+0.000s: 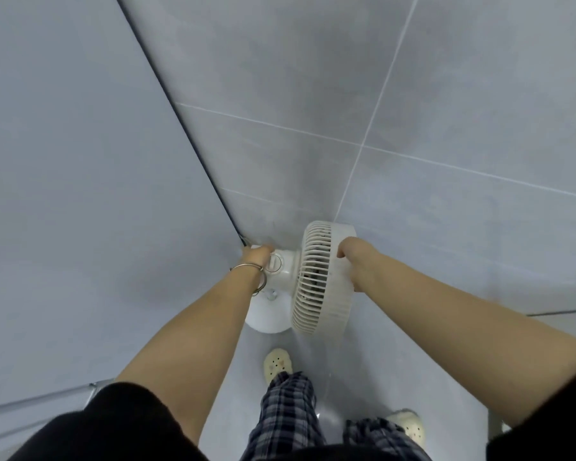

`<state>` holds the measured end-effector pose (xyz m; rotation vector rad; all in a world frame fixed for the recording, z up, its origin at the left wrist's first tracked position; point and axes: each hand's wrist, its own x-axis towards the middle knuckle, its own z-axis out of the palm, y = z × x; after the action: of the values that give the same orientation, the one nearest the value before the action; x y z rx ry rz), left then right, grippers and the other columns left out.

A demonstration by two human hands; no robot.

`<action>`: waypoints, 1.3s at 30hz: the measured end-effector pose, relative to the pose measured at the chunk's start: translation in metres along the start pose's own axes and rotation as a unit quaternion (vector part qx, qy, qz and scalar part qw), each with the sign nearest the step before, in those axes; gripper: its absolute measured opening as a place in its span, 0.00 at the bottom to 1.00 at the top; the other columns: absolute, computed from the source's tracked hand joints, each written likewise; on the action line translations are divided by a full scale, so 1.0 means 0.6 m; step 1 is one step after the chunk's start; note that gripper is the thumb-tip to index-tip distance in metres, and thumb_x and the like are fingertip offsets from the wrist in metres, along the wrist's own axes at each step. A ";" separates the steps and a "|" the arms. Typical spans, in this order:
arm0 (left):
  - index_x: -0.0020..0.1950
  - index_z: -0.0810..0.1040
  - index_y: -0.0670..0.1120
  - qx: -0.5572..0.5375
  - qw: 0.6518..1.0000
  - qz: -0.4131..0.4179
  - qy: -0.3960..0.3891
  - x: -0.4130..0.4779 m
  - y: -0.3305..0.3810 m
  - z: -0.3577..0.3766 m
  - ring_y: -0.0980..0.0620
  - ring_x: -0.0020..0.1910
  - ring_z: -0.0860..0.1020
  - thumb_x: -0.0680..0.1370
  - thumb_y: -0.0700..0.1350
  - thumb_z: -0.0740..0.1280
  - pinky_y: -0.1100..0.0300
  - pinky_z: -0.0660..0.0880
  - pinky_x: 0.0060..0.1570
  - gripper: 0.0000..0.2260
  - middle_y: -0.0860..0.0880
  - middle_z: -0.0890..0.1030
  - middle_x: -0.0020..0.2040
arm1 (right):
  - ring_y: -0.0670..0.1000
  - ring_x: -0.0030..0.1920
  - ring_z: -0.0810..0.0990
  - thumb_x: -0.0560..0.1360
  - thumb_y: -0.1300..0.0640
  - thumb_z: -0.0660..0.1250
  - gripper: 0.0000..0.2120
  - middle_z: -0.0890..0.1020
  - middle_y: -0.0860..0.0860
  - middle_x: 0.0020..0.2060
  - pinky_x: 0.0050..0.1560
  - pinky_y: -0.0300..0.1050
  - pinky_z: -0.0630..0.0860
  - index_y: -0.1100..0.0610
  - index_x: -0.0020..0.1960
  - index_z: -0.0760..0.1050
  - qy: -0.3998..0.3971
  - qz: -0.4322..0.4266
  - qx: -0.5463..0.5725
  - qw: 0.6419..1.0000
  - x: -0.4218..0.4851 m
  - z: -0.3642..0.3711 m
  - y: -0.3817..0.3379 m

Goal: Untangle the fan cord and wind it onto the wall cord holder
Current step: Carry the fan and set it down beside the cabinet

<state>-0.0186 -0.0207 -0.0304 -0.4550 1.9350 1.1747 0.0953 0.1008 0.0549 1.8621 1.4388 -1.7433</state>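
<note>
Two hands hold the fan [313, 281]: your left hand [256, 256] curls its fingers [263, 251] round the motor's rear, and your right hand [348, 257] grips the grille rim. You're likely at the untangling step. The dark line [181, 118] running toward eleven o'clock may be the cord, so trace it next. The holder is not in view. The walls [313, 94] crowd twelve o'clock; open room lies at six.

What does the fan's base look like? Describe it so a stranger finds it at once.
Follow the dark seam between the grey walls down to the white fan, gripped by the left hand and right hand. Its base is the smooth white disc under the left wrist, beside the grille. Unlike the slatted grille, it is plain and unribbed.
</note>
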 end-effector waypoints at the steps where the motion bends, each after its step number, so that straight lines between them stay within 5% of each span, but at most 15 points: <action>1: 0.66 0.68 0.37 -0.007 1.000 0.002 -0.002 -0.021 0.002 0.008 0.42 0.57 0.75 0.75 0.42 0.64 0.50 0.72 0.60 0.20 0.39 0.75 0.62 | 0.59 0.66 0.69 0.77 0.66 0.55 0.20 0.69 0.59 0.63 0.66 0.52 0.68 0.65 0.68 0.63 -0.002 0.003 -0.001 1.000 -0.003 -0.012 0.005; 5: 0.47 0.76 0.42 -0.024 0.998 -0.023 -0.047 -0.079 0.005 0.048 0.45 0.39 0.75 0.75 0.45 0.63 0.52 0.72 0.47 0.07 0.43 0.78 0.43 | 0.58 0.70 0.65 0.77 0.66 0.55 0.20 0.65 0.61 0.70 0.66 0.49 0.66 0.65 0.69 0.64 -0.020 -0.004 0.020 1.000 -0.014 -0.082 0.023; 9: 0.38 0.71 0.43 -0.002 0.998 -0.025 -0.064 -0.133 0.012 0.109 0.47 0.32 0.71 0.77 0.45 0.61 0.58 0.71 0.39 0.09 0.46 0.73 0.34 | 0.59 0.66 0.68 0.76 0.66 0.56 0.08 0.67 0.60 0.66 0.67 0.51 0.66 0.61 0.56 0.65 0.023 0.008 0.088 0.996 -0.029 -0.165 0.043; 13: 0.46 0.70 0.43 0.054 0.996 -0.019 -0.076 -0.181 0.011 0.186 0.49 0.35 0.70 0.77 0.48 0.62 0.55 0.70 0.47 0.08 0.46 0.71 0.38 | 0.56 0.57 0.67 0.77 0.67 0.56 0.07 0.68 0.60 0.63 0.66 0.50 0.65 0.62 0.54 0.63 0.058 -0.004 0.116 0.992 -0.034 -0.265 0.061; 16: 0.50 0.69 0.46 0.089 0.991 -0.015 -0.094 -0.213 0.003 0.252 0.46 0.43 0.71 0.75 0.49 0.62 0.53 0.71 0.50 0.09 0.45 0.73 0.47 | 0.58 0.62 0.68 0.77 0.68 0.55 0.14 0.66 0.59 0.57 0.64 0.48 0.65 0.65 0.62 0.67 0.085 -0.010 0.120 0.989 -0.035 -0.339 0.087; 20: 0.36 0.68 0.45 0.119 0.982 -0.034 -0.145 -0.266 -0.025 0.353 0.49 0.33 0.69 0.78 0.46 0.59 0.61 0.67 0.34 0.11 0.46 0.70 0.35 | 0.53 0.42 0.68 0.77 0.68 0.55 0.06 0.68 0.56 0.48 0.50 0.44 0.66 0.66 0.52 0.69 0.137 0.010 0.137 0.981 -0.028 -0.431 0.144; 23: 0.34 0.66 0.44 0.156 0.972 -0.022 -0.173 -0.300 -0.050 0.434 0.50 0.31 0.66 0.78 0.45 0.59 0.61 0.64 0.31 0.13 0.46 0.67 0.33 | 0.55 0.55 0.69 0.78 0.67 0.55 0.19 0.71 0.59 0.59 0.58 0.46 0.68 0.66 0.69 0.63 0.156 0.022 0.168 0.973 -0.026 -0.501 0.195; 26: 0.41 0.70 0.43 0.201 0.958 -0.003 -0.204 -0.320 -0.073 0.513 0.49 0.32 0.67 0.77 0.46 0.62 0.61 0.65 0.32 0.08 0.46 0.69 0.35 | 0.58 0.60 0.70 0.78 0.67 0.55 0.21 0.69 0.60 0.67 0.63 0.48 0.67 0.66 0.70 0.63 0.194 0.044 0.213 0.956 -0.027 -0.570 0.250; 30: 0.43 0.71 0.45 0.283 0.929 0.020 -0.237 -0.348 -0.107 0.626 0.49 0.33 0.70 0.75 0.48 0.62 0.60 0.68 0.39 0.07 0.47 0.72 0.36 | 0.55 0.51 0.68 0.76 0.66 0.56 0.21 0.72 0.59 0.61 0.60 0.49 0.70 0.65 0.69 0.65 0.229 0.077 0.265 0.933 -0.034 -0.651 0.326; 35: 0.39 0.72 0.47 0.360 0.891 0.045 -0.271 -0.392 -0.156 0.756 0.49 0.33 0.72 0.74 0.48 0.62 0.57 0.69 0.45 0.07 0.48 0.74 0.36 | 0.59 0.61 0.72 0.75 0.66 0.57 0.22 0.70 0.59 0.64 0.65 0.54 0.70 0.64 0.69 0.64 0.247 0.128 0.349 0.895 -0.046 -0.736 0.415; 39: 0.47 0.73 0.45 0.425 0.854 0.075 -0.291 -0.408 -0.191 0.845 0.46 0.44 0.74 0.73 0.49 0.61 0.56 0.70 0.48 0.08 0.45 0.77 0.46 | 0.56 0.50 0.75 0.75 0.66 0.56 0.11 0.74 0.57 0.48 0.58 0.52 0.74 0.62 0.56 0.67 0.236 0.164 0.414 0.864 -0.053 -0.770 0.464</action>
<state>0.4343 0.3327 -0.0243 0.4867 1.7276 0.3557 0.6057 0.2752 0.0862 2.9015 0.3532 -1.9616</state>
